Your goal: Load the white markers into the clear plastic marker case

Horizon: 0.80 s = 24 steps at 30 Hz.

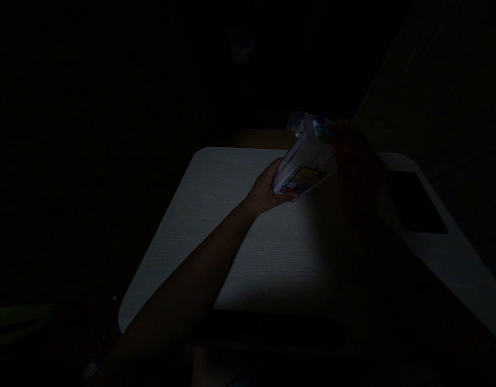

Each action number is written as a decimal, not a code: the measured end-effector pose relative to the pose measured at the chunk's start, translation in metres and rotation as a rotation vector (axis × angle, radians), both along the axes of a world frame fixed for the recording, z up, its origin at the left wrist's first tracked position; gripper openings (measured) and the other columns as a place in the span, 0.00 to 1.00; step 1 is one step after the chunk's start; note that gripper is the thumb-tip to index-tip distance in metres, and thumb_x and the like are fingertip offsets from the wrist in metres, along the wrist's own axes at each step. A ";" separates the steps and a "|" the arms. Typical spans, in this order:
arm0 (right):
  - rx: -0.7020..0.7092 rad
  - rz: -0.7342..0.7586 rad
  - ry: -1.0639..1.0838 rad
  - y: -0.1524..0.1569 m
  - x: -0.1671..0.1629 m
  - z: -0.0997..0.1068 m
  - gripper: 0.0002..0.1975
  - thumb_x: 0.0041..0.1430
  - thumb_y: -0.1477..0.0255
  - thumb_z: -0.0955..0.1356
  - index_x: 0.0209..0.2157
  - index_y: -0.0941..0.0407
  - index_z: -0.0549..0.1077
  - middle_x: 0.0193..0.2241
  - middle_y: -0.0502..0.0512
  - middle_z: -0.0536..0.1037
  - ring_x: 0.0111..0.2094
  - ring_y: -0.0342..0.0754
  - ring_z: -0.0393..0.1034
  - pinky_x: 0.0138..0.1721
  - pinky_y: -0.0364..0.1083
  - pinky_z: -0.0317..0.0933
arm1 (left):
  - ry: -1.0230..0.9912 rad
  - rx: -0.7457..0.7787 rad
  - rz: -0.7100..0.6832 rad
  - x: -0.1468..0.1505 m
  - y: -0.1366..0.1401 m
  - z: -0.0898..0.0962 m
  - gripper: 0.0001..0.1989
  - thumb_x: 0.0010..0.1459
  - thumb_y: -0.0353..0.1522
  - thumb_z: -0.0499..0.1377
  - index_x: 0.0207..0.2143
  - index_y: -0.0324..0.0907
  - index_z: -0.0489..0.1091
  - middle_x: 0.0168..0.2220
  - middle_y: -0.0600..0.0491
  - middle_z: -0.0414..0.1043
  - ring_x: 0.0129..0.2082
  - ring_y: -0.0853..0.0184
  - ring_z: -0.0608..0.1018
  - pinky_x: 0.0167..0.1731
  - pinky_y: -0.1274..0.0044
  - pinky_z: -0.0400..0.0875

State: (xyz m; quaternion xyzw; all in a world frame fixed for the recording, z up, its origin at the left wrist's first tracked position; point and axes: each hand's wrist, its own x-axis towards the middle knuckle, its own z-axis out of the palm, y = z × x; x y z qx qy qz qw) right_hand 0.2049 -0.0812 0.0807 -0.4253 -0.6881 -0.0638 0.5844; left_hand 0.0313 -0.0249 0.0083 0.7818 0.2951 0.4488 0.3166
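Note:
A clear plastic pack of markers [299, 156] is tilted above the white table, its coloured ends, blue, teal, green and red among them, at the upper right. A label with yellow and dark blue areas is on its near side. My left hand [268, 191] is closed around the pack's lower end, thumb and fingers on opposite sides. My right hand [351, 156] is at the upper end, beside the coloured ends. It is very dark and blurred, so its fingers and any grip cannot be made out.
The white table [183, 215] has rounded corners and a dark slot along its near edge. A flat dark rectangular object [416, 201] lies at the right side. A green item [20, 320] shows at the lower left. The surroundings are nearly black.

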 end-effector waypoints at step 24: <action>-0.413 0.157 0.543 0.034 0.027 -0.077 0.17 0.57 0.63 0.61 0.42 0.55 0.73 0.45 0.52 0.75 0.45 0.46 0.69 0.49 0.49 0.64 | -0.002 0.310 0.289 -0.013 0.011 0.000 0.29 0.47 0.52 0.60 0.47 0.45 0.64 0.50 0.47 0.62 0.52 0.60 0.66 0.54 0.67 0.61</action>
